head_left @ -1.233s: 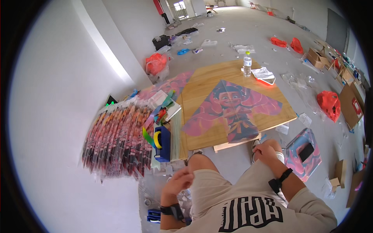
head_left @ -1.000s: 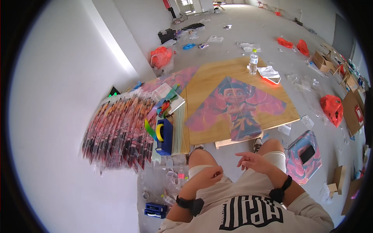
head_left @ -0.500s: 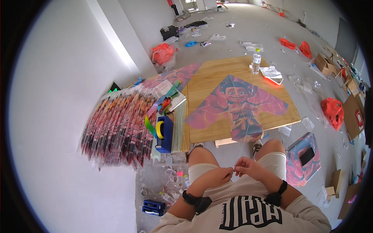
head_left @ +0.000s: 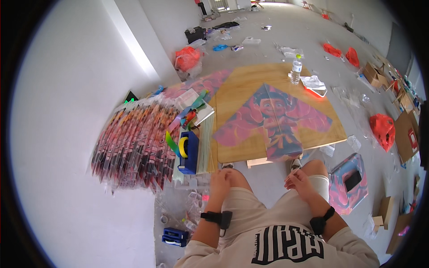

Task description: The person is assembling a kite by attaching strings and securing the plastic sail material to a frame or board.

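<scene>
I sit on the floor with my knees up, in front of a low wooden board [head_left: 241,89]. A pink kite [head_left: 277,118] printed with a cartoon figure lies flat on the board. My left hand [head_left: 221,182] rests over my left knee and holds nothing. My right hand [head_left: 300,183] lies on my right knee with the fingers curled together, and I see nothing in them. Both wrists wear black bands. A blue tape dispenser [head_left: 188,152] with a yellow roll stands just left of the board, a short reach from my left hand.
A wide fan of packaged kites [head_left: 134,143] lies to the left by the white wall. A water bottle [head_left: 295,70] stands at the board's far edge. A folded kite bundle [head_left: 349,183] lies right of my knee. Red bags, cardboard boxes and scraps litter the floor.
My hands were together in front of my lap. They have moved apart, and each now rests on its own knee.
</scene>
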The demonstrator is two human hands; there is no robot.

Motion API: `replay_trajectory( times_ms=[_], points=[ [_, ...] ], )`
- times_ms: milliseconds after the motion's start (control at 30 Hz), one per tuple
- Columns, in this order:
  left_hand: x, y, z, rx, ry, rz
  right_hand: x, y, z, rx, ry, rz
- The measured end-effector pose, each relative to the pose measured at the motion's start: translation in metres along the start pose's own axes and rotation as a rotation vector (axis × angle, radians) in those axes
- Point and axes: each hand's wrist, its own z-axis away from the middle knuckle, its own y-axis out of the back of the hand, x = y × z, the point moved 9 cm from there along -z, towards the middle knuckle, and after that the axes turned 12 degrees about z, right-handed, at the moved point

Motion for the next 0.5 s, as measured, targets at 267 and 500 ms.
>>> replay_trajectory(
  times_ms=[267,500],
  points=[
    [-0.032,0.03,-0.015,-0.084,-0.223,-0.556,0.017,0.044,0.001,0.117,-0.012,-0.072],
    [-0.029,0.046,-0.015,-0.038,-0.256,-0.452,0.024,0.027,-0.01,0.085,0.008,0.042]
  ],
)
